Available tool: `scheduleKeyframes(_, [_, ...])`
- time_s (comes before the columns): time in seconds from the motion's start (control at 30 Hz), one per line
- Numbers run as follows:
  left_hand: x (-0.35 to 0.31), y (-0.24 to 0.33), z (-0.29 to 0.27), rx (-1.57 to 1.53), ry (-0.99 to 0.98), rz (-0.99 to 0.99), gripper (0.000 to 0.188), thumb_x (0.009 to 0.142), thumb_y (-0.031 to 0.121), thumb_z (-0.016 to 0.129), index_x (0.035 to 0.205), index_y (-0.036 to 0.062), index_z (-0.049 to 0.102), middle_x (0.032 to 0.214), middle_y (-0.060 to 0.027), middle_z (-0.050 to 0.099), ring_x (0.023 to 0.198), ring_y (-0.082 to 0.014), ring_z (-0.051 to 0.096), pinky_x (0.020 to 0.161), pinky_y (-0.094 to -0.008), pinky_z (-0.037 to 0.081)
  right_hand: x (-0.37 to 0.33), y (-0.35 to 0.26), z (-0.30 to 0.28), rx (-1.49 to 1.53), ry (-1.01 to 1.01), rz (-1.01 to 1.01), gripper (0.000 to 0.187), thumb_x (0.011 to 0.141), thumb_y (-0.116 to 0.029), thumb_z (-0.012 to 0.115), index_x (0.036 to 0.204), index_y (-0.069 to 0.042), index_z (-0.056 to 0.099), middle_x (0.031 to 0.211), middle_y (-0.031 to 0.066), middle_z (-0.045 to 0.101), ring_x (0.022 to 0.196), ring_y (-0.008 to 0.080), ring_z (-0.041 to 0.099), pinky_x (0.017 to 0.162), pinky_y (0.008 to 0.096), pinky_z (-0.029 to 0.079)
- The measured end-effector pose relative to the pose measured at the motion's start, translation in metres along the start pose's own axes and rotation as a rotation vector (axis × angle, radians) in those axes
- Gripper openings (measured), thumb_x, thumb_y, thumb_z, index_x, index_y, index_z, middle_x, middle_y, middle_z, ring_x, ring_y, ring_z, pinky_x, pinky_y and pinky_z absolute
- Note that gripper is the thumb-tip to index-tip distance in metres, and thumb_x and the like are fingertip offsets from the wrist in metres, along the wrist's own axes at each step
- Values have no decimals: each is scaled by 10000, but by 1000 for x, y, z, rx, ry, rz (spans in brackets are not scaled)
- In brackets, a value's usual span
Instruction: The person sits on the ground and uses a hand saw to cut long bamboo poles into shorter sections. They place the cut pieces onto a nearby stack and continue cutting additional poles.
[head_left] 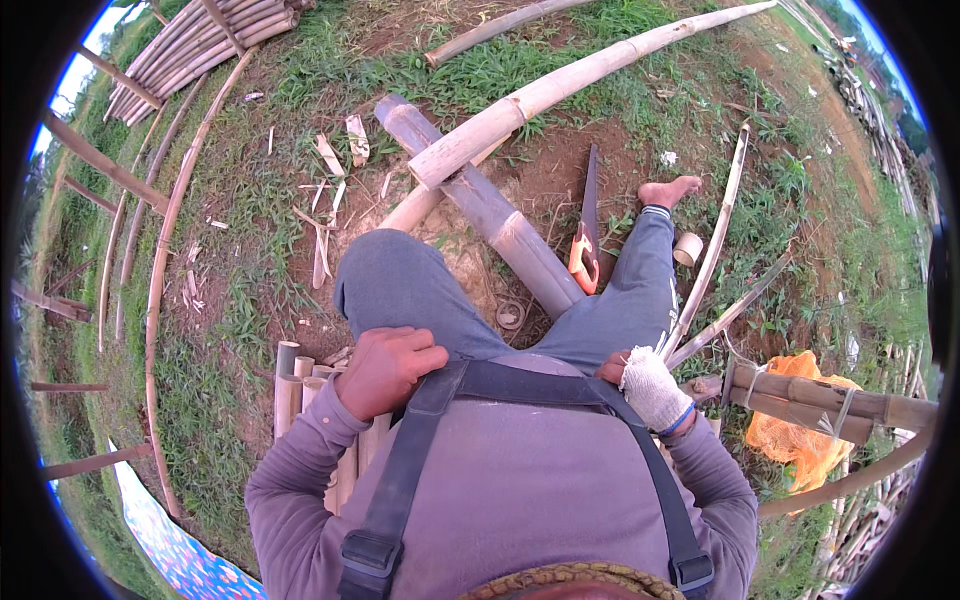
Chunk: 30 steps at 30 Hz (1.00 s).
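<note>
My bare left hand is curled closed at the left upper corner of a black harness strap across my chest. On the other side my right hand, in a white knit glove with its fingertips bare, pinches the same harness near its right corner. In front of my legs a thick bamboo pole lies on the ground, and a longer pale bamboo pole rests across it. A handsaw with an orange handle lies between the thick pole and my right leg.
A short cut bamboo piece lies by my right shin. Split bamboo strips and an orange mesh bag are at the right. Bamboo offcuts litter the ground at left, near a bamboo rail frame and stacked poles.
</note>
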<state>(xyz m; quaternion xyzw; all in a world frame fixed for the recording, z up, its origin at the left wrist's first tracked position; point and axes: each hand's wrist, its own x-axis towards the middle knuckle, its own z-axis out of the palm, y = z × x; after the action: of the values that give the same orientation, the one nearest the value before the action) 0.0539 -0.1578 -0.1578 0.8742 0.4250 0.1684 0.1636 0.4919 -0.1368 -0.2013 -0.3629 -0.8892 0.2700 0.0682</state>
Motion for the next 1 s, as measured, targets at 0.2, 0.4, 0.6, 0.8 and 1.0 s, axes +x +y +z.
scheduleKeyframes(0.2, [-52,15,17,-213,-67,-148,288,778,52,832,1046,112,747,902,-72,656,842,-292,716,731,-423,573,-12,-25,14,203,82,105,212,862,-137,725,1065,-99,768,940,108,720,899,358,701,805,466,530])
scheduleKeyframes(0.4, [-87,12,28,-474,-96,-376,310,811,18,823,1109,68,750,1038,-114,768,935,-347,755,786,-426,597,-59,3,67,403,117,315,191,858,-150,805,1033,-76,790,906,112,723,843,351,710,752,447,533])
scheduleKeyframes(0.6, [-90,14,39,-442,-31,-430,316,846,51,815,1150,66,732,1033,-139,786,908,-360,769,792,-430,600,-34,2,56,283,137,390,192,831,-126,853,999,-75,774,918,109,728,837,342,708,748,439,519])
scheduleKeyframes(0.8, [-102,10,28,-675,-67,-460,296,892,60,779,1178,58,702,1034,-152,788,937,-352,784,806,-444,595,-25,10,55,300,113,452,169,847,-100,847,997,-76,772,928,100,725,843,294,707,759,411,517])
scheduleKeyframes(1.0, [-131,17,45,-661,42,-571,286,930,84,759,1204,62,679,1000,-164,766,960,-365,779,809,-459,576,-37,31,55,744,-165,572,267,979,-195,680,1162,-9,739,1016,88,738,936,202,697,868,334,528])
